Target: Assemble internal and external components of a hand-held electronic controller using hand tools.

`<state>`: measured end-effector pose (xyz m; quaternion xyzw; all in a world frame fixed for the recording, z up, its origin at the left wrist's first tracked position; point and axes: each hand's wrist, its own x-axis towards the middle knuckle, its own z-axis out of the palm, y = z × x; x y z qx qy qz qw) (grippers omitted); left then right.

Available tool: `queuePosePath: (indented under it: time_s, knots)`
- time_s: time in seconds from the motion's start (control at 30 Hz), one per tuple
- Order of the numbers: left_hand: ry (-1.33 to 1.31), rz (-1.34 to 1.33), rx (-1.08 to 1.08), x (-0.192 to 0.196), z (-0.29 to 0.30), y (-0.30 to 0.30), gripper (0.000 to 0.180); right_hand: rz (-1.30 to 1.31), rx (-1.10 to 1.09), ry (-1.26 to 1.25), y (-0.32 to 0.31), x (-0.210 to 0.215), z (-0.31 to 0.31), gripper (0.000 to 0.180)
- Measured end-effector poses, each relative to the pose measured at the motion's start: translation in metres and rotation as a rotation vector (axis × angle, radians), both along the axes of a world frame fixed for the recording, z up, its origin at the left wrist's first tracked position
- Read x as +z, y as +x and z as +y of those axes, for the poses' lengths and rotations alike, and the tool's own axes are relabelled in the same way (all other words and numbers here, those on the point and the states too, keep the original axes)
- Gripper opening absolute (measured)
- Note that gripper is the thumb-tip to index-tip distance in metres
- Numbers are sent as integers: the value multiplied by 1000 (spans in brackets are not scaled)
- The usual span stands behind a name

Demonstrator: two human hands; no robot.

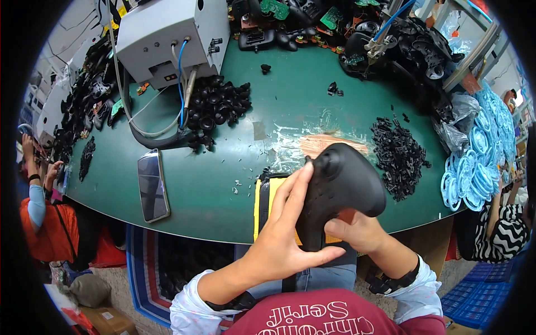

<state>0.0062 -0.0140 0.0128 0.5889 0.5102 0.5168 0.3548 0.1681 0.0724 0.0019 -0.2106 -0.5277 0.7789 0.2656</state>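
Green matting covers the counter (223, 195), which is crowded along its far edge with black controller shells and green circuit boards. At the near edge, both hands hold one black game controller shell (340, 187) above a yellow-edged pad (265, 204). Left hand (282, 237): fingers extended and laid flat against the shell's left side, fingertips up by its top knob, thumb pressed under the lower grip — an open-fingered clasp, in contact. Right hand (357, 231): fingers curled closed around the shell's lower right part from beneath.

Surroundings noted:
- Dark smartphone (153, 185) lying flat on the counter, left of the hands and well apart.
- White machine housing (167, 36) at far left, with blue and white leads running down to the counter.
- Heap of round black caps (218, 106) just beside that machine.
- Pile of small black clips (399, 156) right of the shell, near it.
- Stack of pale blue rings (483, 151) at the far right edge.
- Another person in orange (47, 223) — seated off the left side.
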Motion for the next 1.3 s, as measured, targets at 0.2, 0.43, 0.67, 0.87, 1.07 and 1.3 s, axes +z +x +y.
queuePosePath:
  time_s: [0.2,0.43,0.67,0.87,1.07,1.3]
  knots:
    - [-28,63,-134,7,-6,-8,118,-31,-70,216,10,6,10,73]
    - [-251,-361,-96,7,2,-27,103,-318,-18,583,-2,30,9,77]
    - [-265,-567,-40,3,-2,-33,103,-387,20,604,-11,35,11,75]
    - [-125,-710,-13,-18,-7,-39,96,-267,157,299,-16,45,32,75]
    - [-133,-868,-19,-22,-6,-38,89,-142,162,169,-21,43,37,78]
    - [-130,-915,95,-35,-7,-39,85,-120,177,355,-21,32,37,86]
